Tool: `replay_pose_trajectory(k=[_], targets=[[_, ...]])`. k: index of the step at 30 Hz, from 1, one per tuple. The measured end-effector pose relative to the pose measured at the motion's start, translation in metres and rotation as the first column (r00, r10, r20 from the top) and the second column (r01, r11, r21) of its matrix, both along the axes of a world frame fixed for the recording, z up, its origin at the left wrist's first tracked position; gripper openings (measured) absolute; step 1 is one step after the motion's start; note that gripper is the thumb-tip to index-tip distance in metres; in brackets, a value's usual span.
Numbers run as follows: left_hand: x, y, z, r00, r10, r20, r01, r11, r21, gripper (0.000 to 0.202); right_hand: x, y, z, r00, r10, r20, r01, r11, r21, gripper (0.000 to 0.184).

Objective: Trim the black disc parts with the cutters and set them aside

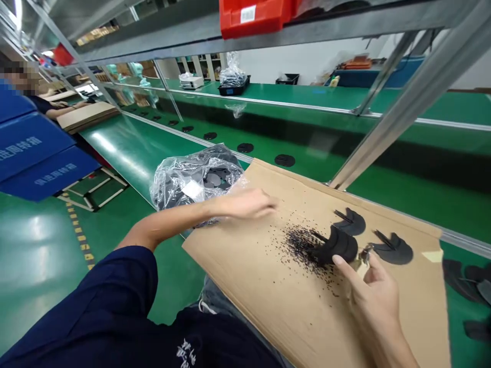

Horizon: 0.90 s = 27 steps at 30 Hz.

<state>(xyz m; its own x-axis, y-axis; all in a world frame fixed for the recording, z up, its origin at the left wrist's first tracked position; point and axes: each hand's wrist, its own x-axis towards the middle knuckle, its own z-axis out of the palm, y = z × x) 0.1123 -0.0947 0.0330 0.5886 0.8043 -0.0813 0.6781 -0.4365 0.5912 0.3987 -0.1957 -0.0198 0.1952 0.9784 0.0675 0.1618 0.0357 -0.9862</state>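
My left hand [248, 203] is over the cardboard's left part, beside a clear plastic bag [180, 179] of dark parts. Its fingers are curled together and slightly blurred; anything between them is hidden. In my right hand [374, 291] is a pair of small nippers [363, 255] with a metal head and pale handles, partly covered by the fingers. The right thumb touches a black curved plastic part [339, 245] at the pile of tiny black bits [303, 245]. Two similar black parts, one farther back [351, 221] and one to the right [395, 249], lie on the cardboard.
The cardboard sheet [238, 266] lies across the green bench. More black parts [466, 281] are at the right edge. Black discs [284, 160] line the green surface behind. A metal post [383, 128] slants up nearby. Blue boxes [34, 143] and another person [57, 108] are at left.
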Motion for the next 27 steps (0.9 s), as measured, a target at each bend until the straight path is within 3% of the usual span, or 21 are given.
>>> replay_pose_trajectory(k=[1, 4, 6, 9, 14, 17, 19, 20, 22, 24, 27], targets=[[-0.022, 0.009, 0.005, 0.934, 0.13, -0.334, -0.094, 0.988, 0.122, 0.016, 0.0, 0.001, -0.001, 1.0, -0.016, -0.008, 0.016, 1.0, -0.016, 0.043], [-0.078, 0.035, 0.007, 0.79, 0.319, -0.523, -0.238, 0.946, 0.219, 0.009, -0.001, 0.004, -0.003, 0.999, -0.031, -0.035, 0.029, 0.998, -0.056, 0.042], [-0.103, 0.045, 0.001, 0.742, 0.379, -0.553, -0.291, 0.925, 0.244, 0.015, -0.001, 0.005, -0.005, 0.999, -0.024, -0.027, 0.023, 0.998, -0.051, 0.039], [-0.121, 0.049, -0.008, 0.719, 0.419, -0.555, -0.327, 0.908, 0.261, 0.026, -0.001, 0.004, -0.007, 1.0, -0.009, -0.008, 0.009, 0.999, -0.033, 0.038], [-0.125, 0.049, 0.001, 0.785, 0.426, -0.449, -0.32, 0.901, 0.293, 0.01, -0.001, 0.002, -0.005, 1.0, -0.001, -0.024, 0.0, 1.0, -0.031, 0.037], [-0.11, 0.04, 0.009, 0.871, 0.399, -0.287, -0.314, 0.901, 0.3, 0.011, -0.002, 0.0, -0.003, 0.998, -0.012, -0.064, 0.008, 0.998, -0.062, 0.038], [-0.087, 0.026, 0.006, 0.944, 0.328, 0.022, -0.328, 0.933, 0.15, 0.021, -0.003, -0.002, -0.003, 0.996, -0.018, -0.087, 0.012, 0.998, -0.067, 0.039], [-0.072, 0.017, 0.002, 0.932, 0.291, 0.217, -0.304, 0.952, 0.028, 0.026, -0.003, -0.002, -0.004, 0.995, -0.02, -0.094, 0.014, 0.998, -0.063, 0.04], [-0.036, -0.002, -0.01, 0.822, 0.26, 0.507, -0.181, 0.963, -0.2, 0.035, -0.004, -0.004, -0.006, 0.995, -0.015, -0.104, 0.009, 0.998, -0.054, 0.04], [0.002, -0.019, -0.022, 0.729, 0.278, 0.626, -0.068, 0.939, -0.338, 0.045, -0.004, -0.005, -0.01, 0.994, 0.001, -0.111, -0.006, 0.999, -0.048, 0.04], [0.051, -0.037, -0.037, 0.625, 0.338, 0.704, 0.013, 0.896, -0.443, 0.054, -0.005, -0.007, -0.014, 0.991, 0.021, -0.131, -0.029, 0.998, -0.055, 0.04]])
